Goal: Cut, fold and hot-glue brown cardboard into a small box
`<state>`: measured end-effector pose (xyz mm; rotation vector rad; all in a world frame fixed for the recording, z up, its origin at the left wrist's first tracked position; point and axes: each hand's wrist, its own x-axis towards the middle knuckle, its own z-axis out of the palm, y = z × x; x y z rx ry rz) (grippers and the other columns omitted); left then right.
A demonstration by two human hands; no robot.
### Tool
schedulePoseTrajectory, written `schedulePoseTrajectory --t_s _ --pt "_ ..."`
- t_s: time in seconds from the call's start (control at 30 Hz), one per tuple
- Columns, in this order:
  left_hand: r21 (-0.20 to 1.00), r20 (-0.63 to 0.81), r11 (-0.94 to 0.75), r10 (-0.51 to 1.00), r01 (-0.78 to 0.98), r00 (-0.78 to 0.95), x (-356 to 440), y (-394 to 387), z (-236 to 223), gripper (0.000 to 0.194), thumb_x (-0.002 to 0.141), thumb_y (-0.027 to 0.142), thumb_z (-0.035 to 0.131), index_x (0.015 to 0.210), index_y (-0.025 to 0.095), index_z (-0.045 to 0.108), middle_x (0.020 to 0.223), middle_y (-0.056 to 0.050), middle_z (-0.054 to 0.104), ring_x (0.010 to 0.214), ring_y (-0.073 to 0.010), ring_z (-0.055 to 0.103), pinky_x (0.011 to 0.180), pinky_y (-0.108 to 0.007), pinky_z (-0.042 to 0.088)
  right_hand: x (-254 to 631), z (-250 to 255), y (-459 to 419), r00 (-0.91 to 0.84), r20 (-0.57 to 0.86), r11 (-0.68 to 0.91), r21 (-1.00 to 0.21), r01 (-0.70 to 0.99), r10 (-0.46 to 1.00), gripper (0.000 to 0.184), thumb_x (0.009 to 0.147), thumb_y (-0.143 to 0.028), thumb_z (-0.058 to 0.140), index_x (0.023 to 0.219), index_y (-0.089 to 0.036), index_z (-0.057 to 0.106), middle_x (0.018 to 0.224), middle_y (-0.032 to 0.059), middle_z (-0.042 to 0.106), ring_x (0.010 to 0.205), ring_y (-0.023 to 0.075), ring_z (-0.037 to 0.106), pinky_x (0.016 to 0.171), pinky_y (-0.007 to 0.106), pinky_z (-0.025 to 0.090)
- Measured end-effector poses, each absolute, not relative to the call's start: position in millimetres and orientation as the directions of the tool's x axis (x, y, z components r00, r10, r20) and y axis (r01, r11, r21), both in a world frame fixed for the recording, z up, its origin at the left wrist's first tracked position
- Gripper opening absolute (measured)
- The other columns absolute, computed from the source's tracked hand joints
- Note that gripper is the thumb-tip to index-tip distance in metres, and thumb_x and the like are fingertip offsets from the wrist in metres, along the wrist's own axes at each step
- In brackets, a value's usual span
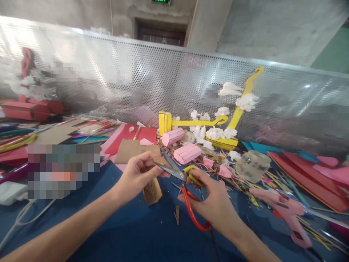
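My right hand (215, 200) grips a pair of scissors (181, 175) with one yellow and one red handle. The blades are spread and point toward my left hand (140, 173). Between its thumb and fingers, that hand pinches a small piece of brown cardboard (162, 161), which lies between the blades. Directly below is a folded cardboard piece (152, 192); whether it joins the pinched piece, I cannot tell. A flat cardboard sheet (128, 151) lies behind my left hand, and pink paper-covered blocks (187, 153) sit just beyond the scissors.
A pink glue gun (290, 211) lies at right near a clear container (253, 165). Yellow shapes with white tufts (245, 102) stand before a perforated metal screen (122, 72). Red card sheets (313, 178) lie far right. A white cable (24, 214) crosses the blue table (122, 236).
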<state>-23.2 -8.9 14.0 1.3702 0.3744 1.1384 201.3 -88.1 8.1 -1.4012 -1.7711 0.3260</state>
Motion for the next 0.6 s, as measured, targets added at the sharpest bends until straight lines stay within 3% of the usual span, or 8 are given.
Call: schedulePoseTrajectory --t_s 0.3,0.6 --pt "0.891 0.382 -0.177 0.79 -0.417 0.479 -22.2 -9.7 14.4 0.019 0.085 0.03 0.085 0.088 0.015 0.073 0.079 -0.003 0.081 0.074 -0.0124 0.078 0.076 -0.018 0.063 204.4 1.5 -86.9 -0.038 0.462 0.356 -0.626 0.694 0.886 0.035 0.075 -0.042 0.087 0.102 -0.025 0.072 0.091 0.0008 0.075 0.079 0.0213 0.071 0.073 0.029 0.057" --pt "0.891 0.397 -0.194 0.772 -0.41 0.497 -22.9 -11.7 17.5 0.019 0.087 0.029 0.083 0.089 0.014 0.072 0.078 -0.004 0.082 0.073 -0.0123 0.079 0.075 -0.017 0.063 204.9 5.8 -85.5 -0.067 0.375 0.318 -0.662 0.679 0.924 0.031 0.076 -0.045 0.084 0.082 -0.021 0.066 0.077 -0.0014 0.066 0.068 0.0158 0.056 0.064 0.027 0.046"
